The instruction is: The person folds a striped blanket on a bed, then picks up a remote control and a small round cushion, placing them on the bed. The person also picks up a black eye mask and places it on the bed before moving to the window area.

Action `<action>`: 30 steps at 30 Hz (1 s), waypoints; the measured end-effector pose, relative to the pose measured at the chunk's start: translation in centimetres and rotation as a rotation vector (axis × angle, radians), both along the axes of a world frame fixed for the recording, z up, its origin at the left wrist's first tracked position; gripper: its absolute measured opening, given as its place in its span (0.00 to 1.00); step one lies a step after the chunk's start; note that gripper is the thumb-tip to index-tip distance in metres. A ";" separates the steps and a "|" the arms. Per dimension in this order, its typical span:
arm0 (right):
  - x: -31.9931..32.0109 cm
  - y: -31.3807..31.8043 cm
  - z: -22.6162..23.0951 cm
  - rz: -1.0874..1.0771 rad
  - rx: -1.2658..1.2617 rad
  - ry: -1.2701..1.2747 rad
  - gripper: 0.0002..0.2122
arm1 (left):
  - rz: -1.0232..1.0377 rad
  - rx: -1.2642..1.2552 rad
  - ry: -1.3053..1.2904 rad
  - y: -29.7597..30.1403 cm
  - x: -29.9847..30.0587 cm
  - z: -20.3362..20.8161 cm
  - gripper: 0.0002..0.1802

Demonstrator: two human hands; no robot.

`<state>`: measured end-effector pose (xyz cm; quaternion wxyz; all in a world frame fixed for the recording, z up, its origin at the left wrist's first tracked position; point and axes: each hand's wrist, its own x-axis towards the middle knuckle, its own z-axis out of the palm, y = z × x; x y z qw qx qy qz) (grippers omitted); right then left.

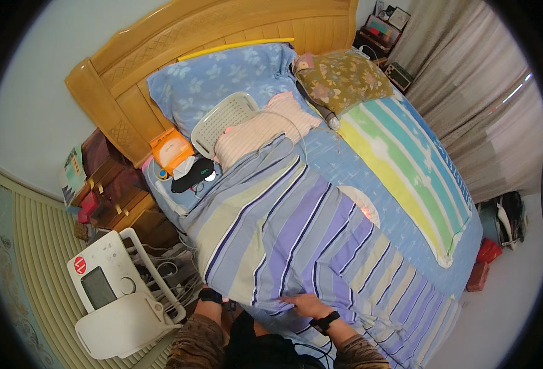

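Observation:
A striped blanket (290,227) in blue, purple and cream lies over the near and left part of the bed. My right hand (308,305) pinches its near edge, with the fingers closed on the cloth. At the blanket's near left corner is my left hand (224,300), mostly hidden by the cloth and a dark wristband, so its fingers do not show. Beyond the blanket lie a pink striped cloth (262,132) and a pale perforated plastic basket (222,120), tipped on its side. A dark cap (192,176) rests beside an orange packet (172,149).
On my left stands a white machine with a screen (108,280), with tangled cables beside it. Wooden drawers (121,203) stand by the headboard (216,27). A blue pillow (222,77), a brown floral pillow (344,79) and a green striped towel (400,166) lie on the bed.

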<state>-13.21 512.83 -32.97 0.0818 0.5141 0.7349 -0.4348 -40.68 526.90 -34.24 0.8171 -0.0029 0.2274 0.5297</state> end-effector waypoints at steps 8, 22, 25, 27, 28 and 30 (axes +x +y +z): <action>3.1 7.2 -1.6 -0.655 -0.207 0.508 0.22 | 0.062 0.002 -0.170 0.0 -3.2 -0.9 0.48; -8.1 6.1 -1.7 -0.296 -0.081 0.903 0.21 | -0.338 0.304 1.233 -4.1 0.2 6.1 0.42; 0.5 10.8 -1.1 -0.941 -0.247 0.971 0.17 | -0.377 0.544 1.292 -4.6 2.6 9.8 0.36; 6.1 15.6 -0.5 -1.247 -0.186 0.962 0.18 | -0.534 0.691 1.285 -5.4 5.2 11.5 0.33; 8.3 18.1 -0.2 -1.367 -0.165 0.933 0.19 | -0.611 0.767 1.244 -5.8 6.1 12.3 0.30; 11.6 22.6 0.8 -1.370 -0.096 0.848 0.24 | -0.746 0.947 1.033 -5.3 7.1 13.6 0.29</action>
